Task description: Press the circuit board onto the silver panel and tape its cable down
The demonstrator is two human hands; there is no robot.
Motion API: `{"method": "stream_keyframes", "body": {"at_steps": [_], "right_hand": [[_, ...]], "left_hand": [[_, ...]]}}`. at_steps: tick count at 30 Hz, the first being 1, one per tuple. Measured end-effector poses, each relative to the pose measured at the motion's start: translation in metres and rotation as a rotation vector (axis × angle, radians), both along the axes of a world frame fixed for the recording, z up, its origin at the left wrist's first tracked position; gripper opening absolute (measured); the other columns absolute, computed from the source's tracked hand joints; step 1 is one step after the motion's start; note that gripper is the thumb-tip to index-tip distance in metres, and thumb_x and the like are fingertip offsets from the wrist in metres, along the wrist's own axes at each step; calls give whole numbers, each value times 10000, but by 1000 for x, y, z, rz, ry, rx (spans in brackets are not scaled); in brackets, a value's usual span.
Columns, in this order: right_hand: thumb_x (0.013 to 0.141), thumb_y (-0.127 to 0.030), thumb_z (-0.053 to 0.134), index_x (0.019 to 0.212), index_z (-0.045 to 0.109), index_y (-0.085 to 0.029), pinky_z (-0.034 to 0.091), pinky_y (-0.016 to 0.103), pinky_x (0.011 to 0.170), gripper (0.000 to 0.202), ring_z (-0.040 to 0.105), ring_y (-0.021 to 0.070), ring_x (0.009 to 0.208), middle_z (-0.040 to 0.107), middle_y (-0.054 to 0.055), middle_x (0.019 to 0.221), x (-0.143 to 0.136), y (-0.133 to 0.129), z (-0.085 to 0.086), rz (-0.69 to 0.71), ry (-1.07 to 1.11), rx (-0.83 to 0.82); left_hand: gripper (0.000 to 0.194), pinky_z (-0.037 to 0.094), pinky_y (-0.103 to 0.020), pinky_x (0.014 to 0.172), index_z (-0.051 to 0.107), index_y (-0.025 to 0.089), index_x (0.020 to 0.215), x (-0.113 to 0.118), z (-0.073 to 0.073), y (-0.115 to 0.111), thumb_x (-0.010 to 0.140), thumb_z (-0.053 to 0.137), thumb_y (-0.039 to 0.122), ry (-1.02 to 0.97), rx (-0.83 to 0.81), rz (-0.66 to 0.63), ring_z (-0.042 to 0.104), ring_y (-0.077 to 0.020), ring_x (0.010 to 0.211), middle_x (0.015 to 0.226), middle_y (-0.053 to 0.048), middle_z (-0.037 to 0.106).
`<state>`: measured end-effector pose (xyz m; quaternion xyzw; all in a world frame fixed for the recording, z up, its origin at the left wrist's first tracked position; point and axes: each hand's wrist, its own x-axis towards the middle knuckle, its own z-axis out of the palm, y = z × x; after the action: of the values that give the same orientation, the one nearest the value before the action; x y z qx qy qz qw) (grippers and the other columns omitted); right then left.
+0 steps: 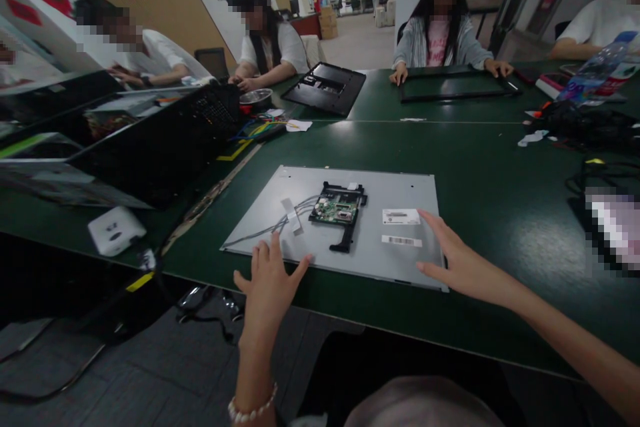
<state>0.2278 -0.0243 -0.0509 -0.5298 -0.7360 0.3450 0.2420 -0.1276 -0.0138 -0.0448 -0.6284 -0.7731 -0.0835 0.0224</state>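
A flat silver display panel [390, 183] lies back side up on the table in front of me. Near its middle sits a green circuit board [333, 209] in a black plastic bracket [345, 239]. Grey cables [260, 235] run from the board to the panel's left corner, under a strip of tape [291, 215]. My left hand [273, 277] is at the panel's near edge, fingers spread, holding nothing. At the right edge, close to two white labels [401, 216], my right hand [453, 257] has its thumb and fingers apart. Whether either hand touches the panel I cannot tell.
A large black casing [165, 140] and a small white box [116, 230] stand at left. Across the green table [370, 143] lie a black back cover [327, 88] and a black frame [460, 97] under a person's hands. Bottles and black cables [590, 123] lie at right.
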Motion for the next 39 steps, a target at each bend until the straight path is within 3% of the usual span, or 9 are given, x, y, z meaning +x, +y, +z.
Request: {"method": "stream_keyframes", "body": {"at_steps": [6, 16, 26, 39], "right_hand": [[879, -547, 602, 1589, 64, -430, 214, 670, 1164, 899, 14, 424, 1512, 50, 28, 1694, -21, 4, -7, 40, -138, 19], [882, -572, 596, 1608, 127, -317, 214, 599, 1179, 901, -69, 439, 1501, -12, 116, 1692, -51, 14, 6, 87, -303, -35], [881, -634, 559, 1563, 331, -243, 183, 574, 1188, 819, -51, 448, 1504, -7, 146, 1688, -82, 22, 3, 151, -417, 29], [894, -635, 535, 1560, 342, -244, 181, 599, 1174, 796, -23, 467, 1503, 19, 141, 1689, -107, 30, 7, 147, -423, 54]], "left_hand": [[801, 151, -761, 1085, 296, 100, 1543, -22, 2, 12, 926, 439, 590, -20, -25, -3, 310, -412, 1446, 1544, -280, 359], [857, 127, -717, 1133, 228, 155, 1575, -46, 1, 29, 899, 412, 648, -43, -99, 69, 248, -388, 1481, 1600, -200, 303], [863, 130, -707, 1136, 233, 177, 1568, -75, -1, 42, 886, 401, 680, -69, -81, 66, 273, -376, 1470, 1596, -186, 318], [867, 202, -700, 1120, 224, 196, 1577, -107, -3, 57, 883, 374, 695, -42, -90, 57, 302, -393, 1452, 1601, -178, 310]]}}
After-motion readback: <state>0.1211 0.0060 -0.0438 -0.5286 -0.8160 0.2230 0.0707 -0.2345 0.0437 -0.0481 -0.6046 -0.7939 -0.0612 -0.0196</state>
